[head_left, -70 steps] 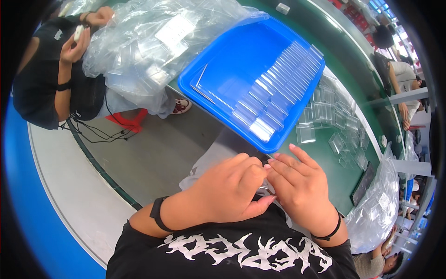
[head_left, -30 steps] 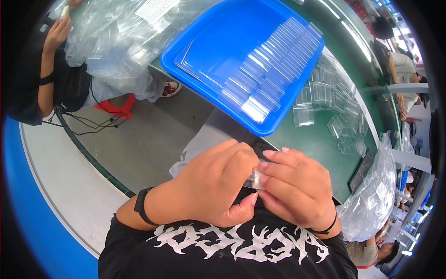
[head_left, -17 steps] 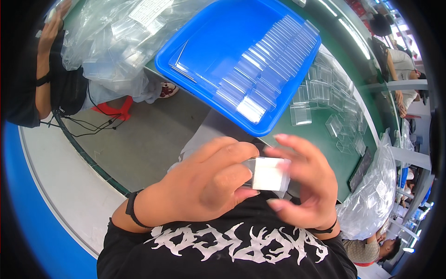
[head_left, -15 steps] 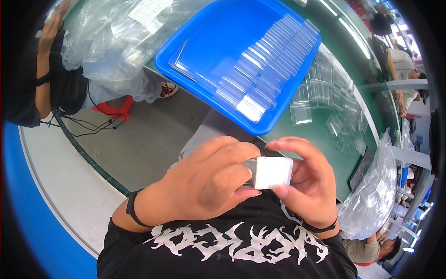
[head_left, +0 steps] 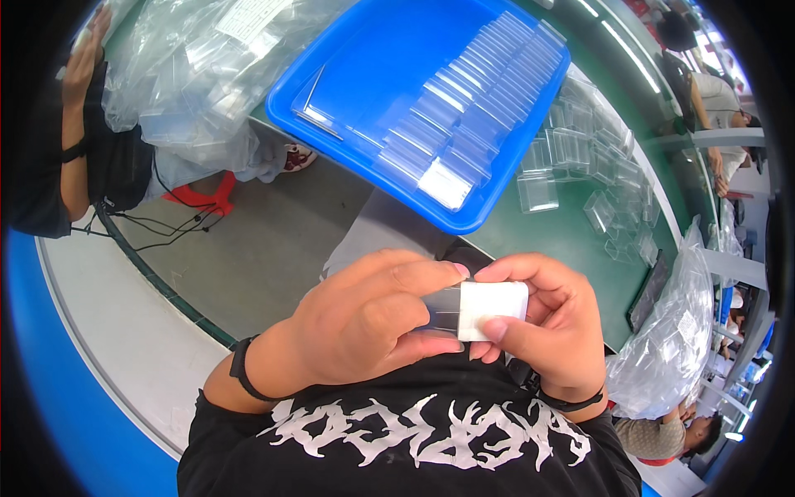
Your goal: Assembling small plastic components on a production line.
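Note:
In front of my chest, my left hand (head_left: 356,319) pinches a clear plastic case (head_left: 446,309) between thumb and fingers, near its top and bottom edges. A white rectangular block (head_left: 499,300) sits at the right end of the case. Whether it lies partly inside the clear plastic, I cannot tell. My right hand (head_left: 559,319) is closed on the block, with the thumb pressed on its white face and the fingers along the top edge and behind.
Ahead, a blue tray (head_left: 286,87) holds rows of clear cases (head_left: 464,108). More clear cases (head_left: 571,149) lie scattered on the green table (head_left: 555,236). Plastic bags (head_left: 207,74) full of clear pieces stand far left; another bag (head_left: 667,356) is at right. A co-worker's arm (head_left: 76,124) shows left.
My right hand has closed in on the white block: its thumb now lies across the white face, and the fingertips meet the top edge. More of the clear case shows beside my left fingers.

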`<act>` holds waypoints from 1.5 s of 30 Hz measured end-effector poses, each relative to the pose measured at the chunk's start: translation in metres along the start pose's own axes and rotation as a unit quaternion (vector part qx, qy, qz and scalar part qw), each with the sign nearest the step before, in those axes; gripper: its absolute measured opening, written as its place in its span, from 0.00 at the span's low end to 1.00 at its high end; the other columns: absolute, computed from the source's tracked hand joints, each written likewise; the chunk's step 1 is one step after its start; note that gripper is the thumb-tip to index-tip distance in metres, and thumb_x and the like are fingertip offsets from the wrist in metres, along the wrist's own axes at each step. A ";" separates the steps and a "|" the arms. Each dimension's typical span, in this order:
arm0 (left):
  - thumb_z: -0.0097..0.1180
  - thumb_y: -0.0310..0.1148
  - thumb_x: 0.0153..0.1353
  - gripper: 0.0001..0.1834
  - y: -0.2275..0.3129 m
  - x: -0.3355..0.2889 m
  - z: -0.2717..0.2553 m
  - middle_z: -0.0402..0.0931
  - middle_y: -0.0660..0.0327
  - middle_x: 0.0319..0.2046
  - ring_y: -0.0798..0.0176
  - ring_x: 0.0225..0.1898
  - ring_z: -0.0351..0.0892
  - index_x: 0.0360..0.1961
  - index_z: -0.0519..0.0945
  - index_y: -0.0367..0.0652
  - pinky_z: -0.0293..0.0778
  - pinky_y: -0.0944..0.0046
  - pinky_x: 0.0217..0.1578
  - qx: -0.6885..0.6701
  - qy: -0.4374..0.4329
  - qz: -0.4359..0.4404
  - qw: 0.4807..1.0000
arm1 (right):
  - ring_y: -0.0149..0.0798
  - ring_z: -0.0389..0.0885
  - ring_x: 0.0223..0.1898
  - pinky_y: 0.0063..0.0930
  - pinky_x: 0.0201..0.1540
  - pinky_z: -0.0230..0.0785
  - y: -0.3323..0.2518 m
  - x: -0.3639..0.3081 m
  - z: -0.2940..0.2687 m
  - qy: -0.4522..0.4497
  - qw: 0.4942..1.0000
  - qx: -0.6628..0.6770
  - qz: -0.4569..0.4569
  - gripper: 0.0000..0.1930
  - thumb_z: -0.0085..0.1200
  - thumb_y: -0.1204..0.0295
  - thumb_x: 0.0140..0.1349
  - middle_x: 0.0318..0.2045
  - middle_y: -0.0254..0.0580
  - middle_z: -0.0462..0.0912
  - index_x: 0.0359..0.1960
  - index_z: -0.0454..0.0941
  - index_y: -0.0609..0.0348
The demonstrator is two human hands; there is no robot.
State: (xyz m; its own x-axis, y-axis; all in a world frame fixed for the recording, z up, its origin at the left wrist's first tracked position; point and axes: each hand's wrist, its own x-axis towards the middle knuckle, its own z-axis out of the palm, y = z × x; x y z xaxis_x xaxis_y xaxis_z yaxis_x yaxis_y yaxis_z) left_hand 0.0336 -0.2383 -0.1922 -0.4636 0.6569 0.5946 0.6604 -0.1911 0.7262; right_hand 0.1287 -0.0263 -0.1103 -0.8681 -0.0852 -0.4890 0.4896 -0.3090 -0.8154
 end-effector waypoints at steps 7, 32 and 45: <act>0.81 0.36 0.48 0.37 0.005 0.004 0.001 0.82 0.38 0.51 0.42 0.43 0.88 0.47 0.63 0.47 0.81 0.55 0.38 0.022 0.001 -0.018 1.000 | 0.32 0.87 0.41 0.23 0.40 0.83 0.018 0.002 0.003 0.048 0.996 -0.016 -0.075 0.19 0.59 0.88 0.62 0.44 0.48 0.85 0.56 0.74 0.72; 0.80 0.37 0.51 0.37 0.003 -0.005 -0.018 0.80 0.40 0.51 0.50 0.50 0.85 0.58 0.74 0.34 0.83 0.56 0.44 -0.199 -0.067 -0.105 0.972 | 0.45 0.87 0.42 0.26 0.43 0.79 0.025 0.014 -0.012 -0.032 0.775 -0.383 -0.501 0.24 0.71 0.81 0.49 0.49 0.51 0.81 0.51 0.85 0.62; 0.83 0.26 0.43 0.42 0.016 0.003 -0.005 0.82 0.43 0.51 0.48 0.48 0.87 0.60 0.74 0.38 0.85 0.58 0.44 -0.066 -0.008 -0.045 0.997 | 0.29 0.85 0.42 0.23 0.41 0.78 0.026 -0.005 -0.003 0.025 0.959 -0.161 -0.232 0.21 0.63 0.87 0.59 0.45 0.45 0.82 0.54 0.74 0.68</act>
State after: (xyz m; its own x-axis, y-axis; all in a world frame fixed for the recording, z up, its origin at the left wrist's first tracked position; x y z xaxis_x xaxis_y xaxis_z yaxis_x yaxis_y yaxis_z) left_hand 0.0391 -0.2432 -0.1772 -0.5081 0.6870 0.5195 0.5319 -0.2242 0.8166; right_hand 0.1462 -0.0310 -0.1297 -0.9976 0.0381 -0.0577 0.0579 0.0062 -0.9983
